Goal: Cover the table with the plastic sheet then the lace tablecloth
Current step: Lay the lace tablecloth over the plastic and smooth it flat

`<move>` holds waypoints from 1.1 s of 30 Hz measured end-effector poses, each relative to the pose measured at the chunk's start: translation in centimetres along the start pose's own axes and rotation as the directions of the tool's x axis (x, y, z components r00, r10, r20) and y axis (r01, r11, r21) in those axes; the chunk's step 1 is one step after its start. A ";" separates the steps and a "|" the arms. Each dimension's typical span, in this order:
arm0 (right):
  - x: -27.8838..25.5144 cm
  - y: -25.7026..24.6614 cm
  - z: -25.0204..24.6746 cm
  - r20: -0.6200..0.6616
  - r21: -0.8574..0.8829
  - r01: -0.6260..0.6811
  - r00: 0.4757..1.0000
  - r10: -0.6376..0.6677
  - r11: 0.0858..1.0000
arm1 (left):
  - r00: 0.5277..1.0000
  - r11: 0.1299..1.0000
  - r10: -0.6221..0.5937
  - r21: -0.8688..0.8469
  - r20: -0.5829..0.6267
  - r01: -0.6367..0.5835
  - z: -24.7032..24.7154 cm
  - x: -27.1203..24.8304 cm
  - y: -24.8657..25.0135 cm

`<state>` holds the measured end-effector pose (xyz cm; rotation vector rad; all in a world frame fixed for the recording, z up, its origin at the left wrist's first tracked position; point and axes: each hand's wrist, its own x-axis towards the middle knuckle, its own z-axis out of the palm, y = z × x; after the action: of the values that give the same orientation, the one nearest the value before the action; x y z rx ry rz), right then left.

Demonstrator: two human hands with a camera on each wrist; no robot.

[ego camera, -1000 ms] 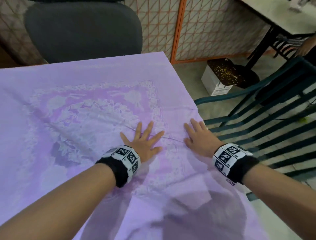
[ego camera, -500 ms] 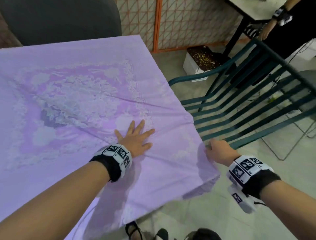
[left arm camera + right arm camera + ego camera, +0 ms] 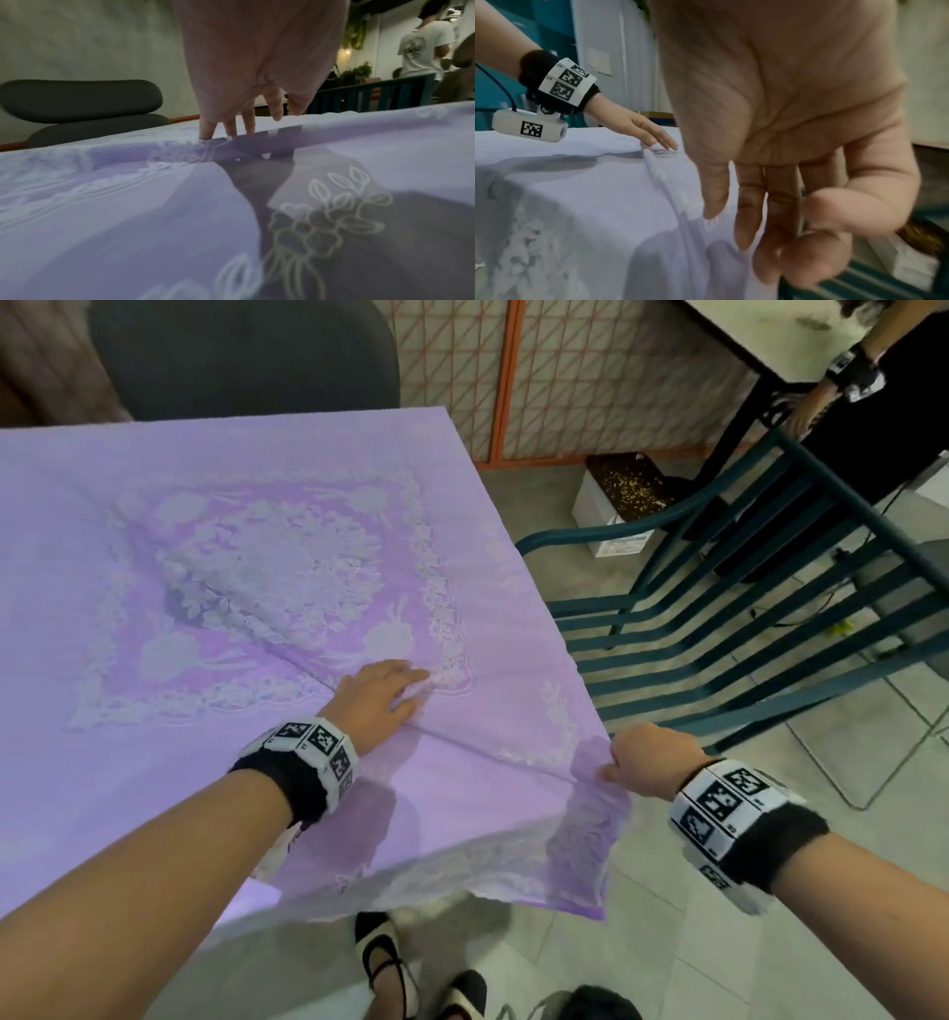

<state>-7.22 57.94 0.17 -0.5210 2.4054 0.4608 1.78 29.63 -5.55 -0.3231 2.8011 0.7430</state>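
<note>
Cloth [image 3: 318,454]: thin matt lilac fabric, semi-sheer, with white lace floral pattern, creased. Chair [image 3: 770,588]: teal painted slats, smooth. Seat [image 3: 246,356]: dark matt upholstery. Floor [image 3: 667,942]: pale smooth tiles.

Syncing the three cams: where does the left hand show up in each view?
Head: left hand just left of centre, fingers flat on the lace tablecloth.
Left wrist: upper centre, palm from behind, fingertips down on the cloth.
Right wrist: upper left, past the marker wristband, fingertips on the cloth.
Shared landmark: the raised crease running from the left hand's fingers towards the right hand, seen in every view.
</note>
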 end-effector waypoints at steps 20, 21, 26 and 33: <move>3.2 -23.9 -4.9 -0.277 -0.248 0.345 0.870 -0.408 0.905 | 0.478 0.496 -0.849 -0.028 -0.225 0.868 -4.7 -14.7 -19.1; 3.2 -24.2 -5.0 -0.273 -0.268 0.351 0.865 -0.421 0.897 | 0.481 0.503 -0.849 -0.054 -0.218 0.863 -5.0 -15.1 -19.5; 2.8 -25.4 -5.4 -0.327 -0.288 0.282 0.869 -0.370 0.915 | 0.266 0.369 -0.879 -0.212 -0.396 0.905 -4.8 -17.7 -22.4; -0.1 -32.3 -4.1 -0.276 -0.330 0.650 0.627 -0.729 0.684 | -0.052 -0.003 -0.972 -0.210 -0.229 0.978 -4.5 -24.7 -31.9</move>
<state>5.96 28.32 -3.01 -1.7060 2.2591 0.2537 33.10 4.13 -9.68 -2.3257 1.7627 0.2020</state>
